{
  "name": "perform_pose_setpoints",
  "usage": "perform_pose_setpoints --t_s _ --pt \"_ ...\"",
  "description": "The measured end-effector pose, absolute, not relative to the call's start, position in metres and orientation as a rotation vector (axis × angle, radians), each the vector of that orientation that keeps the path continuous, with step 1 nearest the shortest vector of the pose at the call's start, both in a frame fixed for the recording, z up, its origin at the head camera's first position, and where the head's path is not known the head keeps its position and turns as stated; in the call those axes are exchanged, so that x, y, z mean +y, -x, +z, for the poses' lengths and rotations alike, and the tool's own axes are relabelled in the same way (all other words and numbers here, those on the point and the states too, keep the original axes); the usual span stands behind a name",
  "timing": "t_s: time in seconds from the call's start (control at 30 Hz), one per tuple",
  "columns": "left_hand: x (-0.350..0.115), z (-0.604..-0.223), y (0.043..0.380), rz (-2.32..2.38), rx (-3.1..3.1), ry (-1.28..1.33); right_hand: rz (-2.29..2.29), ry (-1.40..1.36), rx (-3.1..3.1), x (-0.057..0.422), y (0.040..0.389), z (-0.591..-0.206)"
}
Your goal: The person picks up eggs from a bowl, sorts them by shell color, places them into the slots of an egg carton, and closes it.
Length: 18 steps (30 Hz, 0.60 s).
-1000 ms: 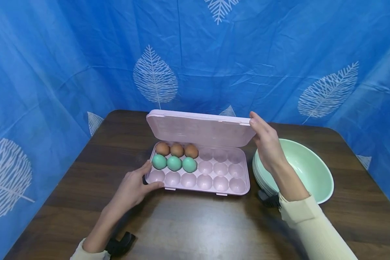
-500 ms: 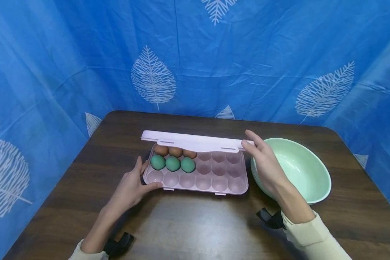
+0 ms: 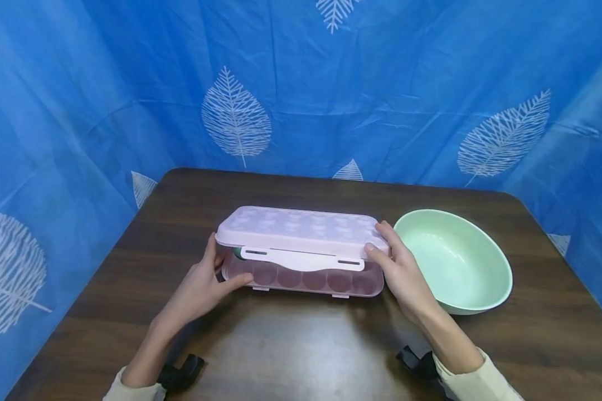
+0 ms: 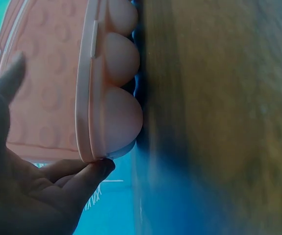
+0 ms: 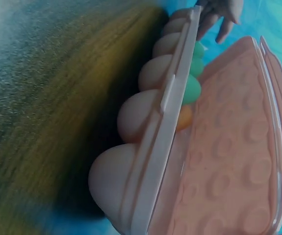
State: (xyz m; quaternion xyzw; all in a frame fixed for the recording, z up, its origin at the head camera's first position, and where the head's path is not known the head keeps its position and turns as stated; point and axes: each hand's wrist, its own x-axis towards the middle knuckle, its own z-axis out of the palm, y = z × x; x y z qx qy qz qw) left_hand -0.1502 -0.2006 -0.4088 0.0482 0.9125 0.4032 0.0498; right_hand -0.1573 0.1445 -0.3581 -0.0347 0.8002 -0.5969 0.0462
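Observation:
A pale pink plastic egg box (image 3: 306,280) lies on the table, its lid (image 3: 301,229) tilted partway down over the egg tray. At the tray's left front corner my left hand (image 3: 198,292) grips the end, thumb on the front edge; the left wrist view shows fingertips pinching the rim (image 4: 84,117). My right hand (image 3: 405,273) holds the lid's right front corner between thumb and fingers. Under the lid, the right wrist view shows green eggs (image 5: 192,90) and part of a brown egg (image 5: 184,118). From the head, the lid hides nearly all the eggs.
A light green bowl (image 3: 451,267) stands on the dark wooden table (image 3: 301,345), close to the box's right end and beside my right hand. Behind the table hangs a blue curtain (image 3: 301,83) with white leaf prints.
The lid has swung forward and down from nearly upright, my right hand lowering with it and covering the eggs. My left hand has stayed at the tray's corner.

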Motion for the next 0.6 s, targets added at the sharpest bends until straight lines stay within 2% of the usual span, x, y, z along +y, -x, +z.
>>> perform_pose_setpoints --t_s 0.27,0.6 --pt "-0.201 -0.407 0.149 1.294 2.754 -0.187 -1.617 0.089 2.571 0.144 0.152 -0.366" --pt "-0.199 -0.404 0.147 1.272 2.723 -0.170 -1.582 0.092 2.613 0.141 0.146 -0.376"
